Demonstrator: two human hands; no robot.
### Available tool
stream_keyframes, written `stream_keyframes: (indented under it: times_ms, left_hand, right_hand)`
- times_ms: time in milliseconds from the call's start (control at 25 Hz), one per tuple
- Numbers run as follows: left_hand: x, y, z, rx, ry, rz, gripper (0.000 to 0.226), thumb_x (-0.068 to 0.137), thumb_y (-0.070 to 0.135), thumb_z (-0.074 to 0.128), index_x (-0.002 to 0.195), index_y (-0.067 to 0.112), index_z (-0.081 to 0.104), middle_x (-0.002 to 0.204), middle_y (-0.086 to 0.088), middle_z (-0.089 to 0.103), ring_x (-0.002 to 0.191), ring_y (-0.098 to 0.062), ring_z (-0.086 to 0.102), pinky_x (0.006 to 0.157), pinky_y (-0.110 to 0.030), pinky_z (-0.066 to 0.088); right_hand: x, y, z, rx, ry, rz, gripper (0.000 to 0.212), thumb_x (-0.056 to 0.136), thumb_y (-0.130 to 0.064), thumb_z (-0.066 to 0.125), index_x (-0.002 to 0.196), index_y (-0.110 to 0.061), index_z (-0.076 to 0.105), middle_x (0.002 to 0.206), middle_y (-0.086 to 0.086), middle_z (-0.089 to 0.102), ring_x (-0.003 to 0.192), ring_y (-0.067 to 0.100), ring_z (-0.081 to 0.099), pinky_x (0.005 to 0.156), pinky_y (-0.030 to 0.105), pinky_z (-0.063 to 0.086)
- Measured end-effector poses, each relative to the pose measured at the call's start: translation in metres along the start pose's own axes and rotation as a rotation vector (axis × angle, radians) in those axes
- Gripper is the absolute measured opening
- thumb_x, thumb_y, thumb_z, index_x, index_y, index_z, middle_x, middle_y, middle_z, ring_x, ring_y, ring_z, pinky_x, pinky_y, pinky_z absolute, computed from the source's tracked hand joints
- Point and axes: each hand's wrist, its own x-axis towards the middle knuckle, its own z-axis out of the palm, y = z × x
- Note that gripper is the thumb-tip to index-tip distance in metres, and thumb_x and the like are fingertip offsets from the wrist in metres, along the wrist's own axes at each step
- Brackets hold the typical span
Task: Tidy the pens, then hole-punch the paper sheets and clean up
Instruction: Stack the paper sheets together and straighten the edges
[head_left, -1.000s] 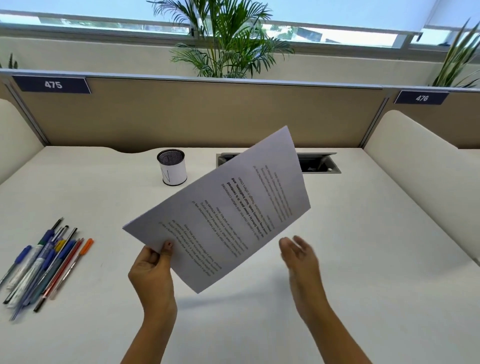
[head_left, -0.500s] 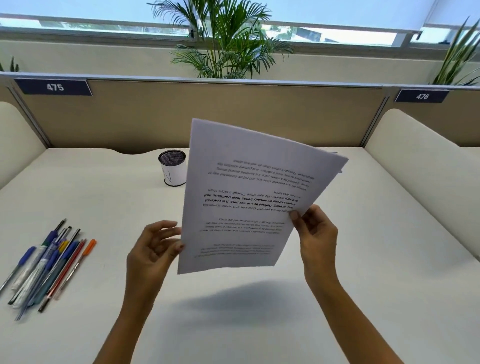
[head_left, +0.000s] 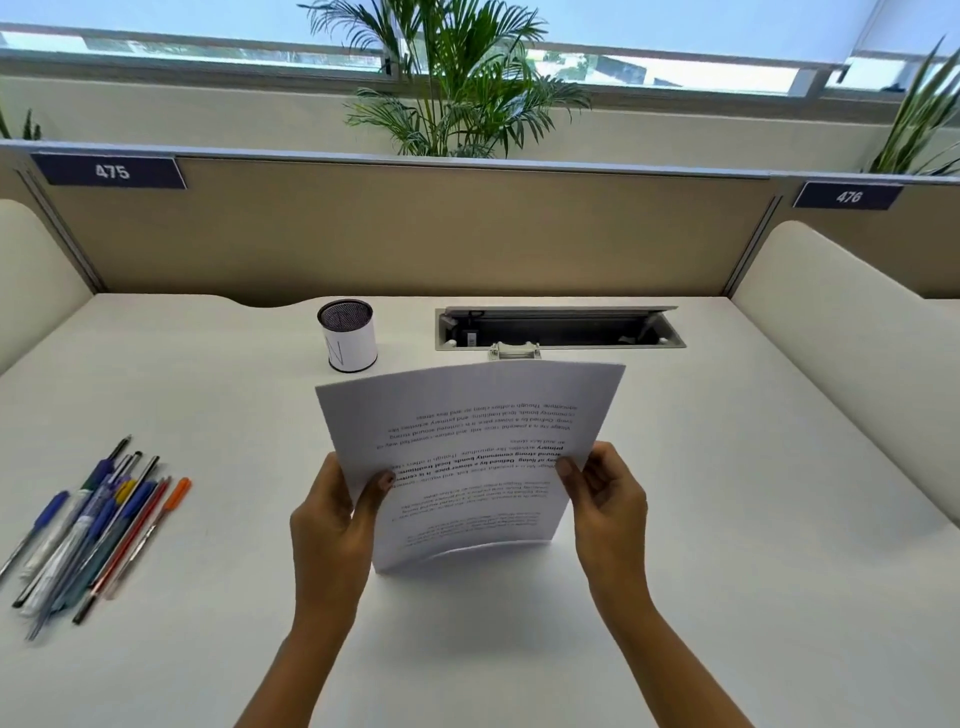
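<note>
Paper sheets (head_left: 470, 457) stand upright in front of the pen cup (head_left: 347, 335), bottom edge on the counter (head_left: 727, 519) — left hand (head_left: 332, 525) and right hand (head_left: 605, 501) each pinch a side. Looks like squaring the stack; pens (head_left: 88, 525) lie loose left of the cup — no punch visible yet.

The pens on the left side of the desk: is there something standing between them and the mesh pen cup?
Nothing visible does. The pens lie in a loose bundle at the desk's left edge, and the stretch of desk up to the mesh pen cup is bare. Both hands and the paper sheets are off to the right of that path.
</note>
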Motion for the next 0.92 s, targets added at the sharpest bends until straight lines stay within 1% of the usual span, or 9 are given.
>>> stream_keyframes:
  times_ms: [120, 240, 400, 560, 680, 720, 800, 840, 920]
  left_hand:
    - [-0.003, -0.001, 0.001, -0.024, 0.027, -0.032, 0.016, 0.085, 0.027, 0.062, 0.09, 0.042, 0.057, 0.089, 0.017, 0.069, 0.076, -0.009, 0.062, 0.062, -0.019, 0.053]
    - [-0.009, -0.004, 0.002, -0.018, 0.023, -0.05, 0.017, 0.087, 0.018, 0.064, 0.084, 0.033, 0.055, 0.081, 0.012, 0.067, 0.071, -0.01, 0.059, 0.062, -0.022, 0.05]
    - [-0.013, -0.005, 0.005, -0.057, 0.065, -0.061, 0.026, 0.088, 0.013, 0.06, 0.081, 0.037, 0.056, 0.08, 0.012, 0.067, 0.072, -0.005, 0.059, 0.061, -0.011, 0.048]
    - [-0.02, -0.012, 0.005, -0.052, 0.055, -0.082, 0.023, 0.089, 0.011, 0.06, 0.083, 0.032, 0.057, 0.079, 0.01, 0.066, 0.07, -0.007, 0.057, 0.062, -0.013, 0.046]
    - [-0.018, -0.009, 0.003, -0.032, 0.067, -0.062, 0.019, 0.088, 0.014, 0.062, 0.088, 0.032, 0.057, 0.076, 0.011, 0.065, 0.066, -0.005, 0.055, 0.059, -0.012, 0.045]
    - [-0.015, -0.007, 0.002, -0.051, 0.078, -0.059, 0.019, 0.086, 0.018, 0.062, 0.095, 0.032, 0.055, 0.08, 0.013, 0.066, 0.069, -0.004, 0.057, 0.063, -0.012, 0.047]
    - [-0.008, -0.001, -0.002, -0.174, 0.12, -0.063, 0.043, 0.08, 0.017, 0.064, 0.117, 0.028, 0.047, 0.105, 0.014, 0.064, 0.093, -0.004, 0.063, 0.081, -0.016, 0.053]
    - [-0.004, 0.0, -0.006, -0.193, 0.154, -0.051, 0.055, 0.078, 0.016, 0.066, 0.126, 0.026, 0.041, 0.121, 0.01, 0.059, 0.107, -0.007, 0.06, 0.09, -0.018, 0.051]
    - [0.004, 0.003, -0.011, -0.091, 0.217, 0.002, 0.068, 0.079, 0.015, 0.067, 0.137, 0.02, 0.033, 0.141, 0.002, 0.046, 0.127, -0.01, 0.048, 0.102, -0.023, 0.045]
  right_hand:
    - [-0.003, 0.0, -0.001, 0.005, -0.001, -0.008, 0.008, 0.092, -0.013, 0.06, 0.087, -0.019, 0.059, 0.088, -0.009, 0.071, 0.08, 0.009, 0.066, 0.066, 0.014, 0.053]
    - [-0.008, 0.003, -0.001, -0.019, -0.01, 0.037, 0.007, 0.091, -0.014, 0.062, 0.088, -0.019, 0.059, 0.086, -0.009, 0.071, 0.08, 0.012, 0.066, 0.067, 0.017, 0.054]
    - [-0.011, 0.006, -0.004, 0.031, -0.012, 0.029, 0.004, 0.089, -0.019, 0.061, 0.093, -0.021, 0.062, 0.094, -0.009, 0.072, 0.087, 0.013, 0.067, 0.071, 0.018, 0.056]
    - [-0.017, 0.014, -0.008, -0.015, -0.044, 0.091, 0.012, 0.09, -0.014, 0.063, 0.099, -0.022, 0.065, 0.097, -0.009, 0.074, 0.089, 0.011, 0.068, 0.071, 0.015, 0.053]
    - [-0.009, 0.004, -0.012, -0.107, -0.061, 0.012, 0.009, 0.091, -0.008, 0.062, 0.089, -0.017, 0.063, 0.092, -0.005, 0.073, 0.079, 0.007, 0.066, 0.065, 0.011, 0.051]
    - [-0.002, -0.004, -0.015, -0.175, -0.077, -0.073, 0.011, 0.091, -0.007, 0.062, 0.086, -0.017, 0.061, 0.088, -0.006, 0.071, 0.075, 0.005, 0.064, 0.063, 0.008, 0.049]
    - [0.014, -0.028, -0.018, -0.315, -0.139, -0.266, 0.011, 0.089, -0.005, 0.064, 0.088, -0.016, 0.063, 0.084, -0.005, 0.07, 0.072, -0.001, 0.063, 0.061, 0.004, 0.048]
    - [0.022, -0.041, -0.019, -0.379, -0.184, -0.357, 0.007, 0.088, -0.006, 0.065, 0.089, -0.012, 0.066, 0.083, -0.003, 0.07, 0.072, 0.0, 0.063, 0.061, 0.003, 0.047]
    - [0.037, -0.066, -0.021, -0.526, -0.265, -0.532, 0.006, 0.087, -0.01, 0.065, 0.089, -0.006, 0.069, 0.085, 0.003, 0.072, 0.072, 0.004, 0.064, 0.063, 0.003, 0.048]
